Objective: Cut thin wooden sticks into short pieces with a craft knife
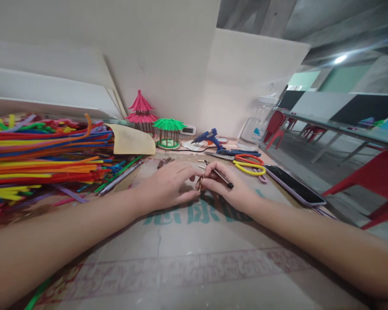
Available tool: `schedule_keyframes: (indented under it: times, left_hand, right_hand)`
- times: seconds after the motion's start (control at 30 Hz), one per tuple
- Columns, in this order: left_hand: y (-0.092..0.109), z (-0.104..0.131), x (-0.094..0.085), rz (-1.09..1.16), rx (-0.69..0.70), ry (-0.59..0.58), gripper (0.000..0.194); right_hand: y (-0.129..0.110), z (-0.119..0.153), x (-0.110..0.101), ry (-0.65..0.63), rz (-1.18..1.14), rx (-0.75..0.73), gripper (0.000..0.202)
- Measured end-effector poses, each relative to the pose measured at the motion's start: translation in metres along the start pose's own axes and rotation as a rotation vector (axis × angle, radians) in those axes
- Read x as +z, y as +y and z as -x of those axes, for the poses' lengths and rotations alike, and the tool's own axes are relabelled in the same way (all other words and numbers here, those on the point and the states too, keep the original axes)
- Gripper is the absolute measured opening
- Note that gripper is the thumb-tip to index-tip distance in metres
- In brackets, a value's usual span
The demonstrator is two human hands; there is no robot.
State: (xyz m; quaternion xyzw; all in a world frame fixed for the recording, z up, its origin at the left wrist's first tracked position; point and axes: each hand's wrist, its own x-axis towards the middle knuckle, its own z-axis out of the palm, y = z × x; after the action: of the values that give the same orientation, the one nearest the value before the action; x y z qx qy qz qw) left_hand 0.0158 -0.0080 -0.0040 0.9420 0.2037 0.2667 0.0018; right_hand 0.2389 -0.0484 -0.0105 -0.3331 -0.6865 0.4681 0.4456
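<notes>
Both hands meet over the middle of the table [168, 262]. My left hand [168, 183] has its thumb and index finger at a small brownish piece [198, 184], too small to make out well. My right hand [228, 185] pinches the same piece from the other side. A dark pen-like stick [219, 174] with a black end lies across the right hand's fingers. Just behind the left hand are short brown pieces [163, 162] on the table.
Colourful pipe cleaners [45, 155] fill the left side. Behind stand a pink-roofed model [141, 113] and a green-roofed one [169, 125]. A blue glue gun [208, 137], scissors [250, 165], a phone [294, 184] and a plastic jug [255, 129] are at the right.
</notes>
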Motion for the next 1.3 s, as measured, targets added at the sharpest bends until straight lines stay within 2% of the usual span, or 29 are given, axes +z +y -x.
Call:
schedule_keyframes:
  times: [0.07, 0.23, 0.3, 0.37, 0.53, 0.93, 1.3]
  left_hand:
    - [0.001, -0.001, -0.002, 0.005, -0.041, -0.019, 0.027]
    - [0.002, -0.005, -0.002, 0.011, -0.212, -0.093, 0.029]
    - [0.0, -0.007, -0.001, 0.031, -0.265, -0.111, 0.028]
    - [-0.001, -0.007, 0.001, 0.049, -0.286, -0.113, 0.029]
    - [-0.002, -0.007, 0.001, 0.071, -0.299, -0.122, 0.026]
    - [-0.003, -0.006, 0.003, 0.053, -0.277, -0.121, 0.024]
    - [-0.003, -0.007, 0.003, 0.041, -0.28, -0.131, 0.024]
  right_hand:
    - [0.001, -0.001, -0.001, 0.046, 0.035, -0.03, 0.03]
    - [0.002, -0.001, -0.008, 0.176, 0.118, -0.099, 0.047]
    - [0.002, -0.001, -0.009, 0.181, 0.142, -0.11, 0.046]
    - [0.001, 0.0, -0.008, 0.151, 0.178, -0.118, 0.036]
    - [-0.002, 0.002, 0.0, 0.043, 0.19, -0.014, 0.01]
    - [-0.004, 0.0, 0.001, 0.038, 0.343, -0.03, 0.01]
    - [-0.005, 0.0, 0.002, 0.014, 0.327, -0.02, 0.011]
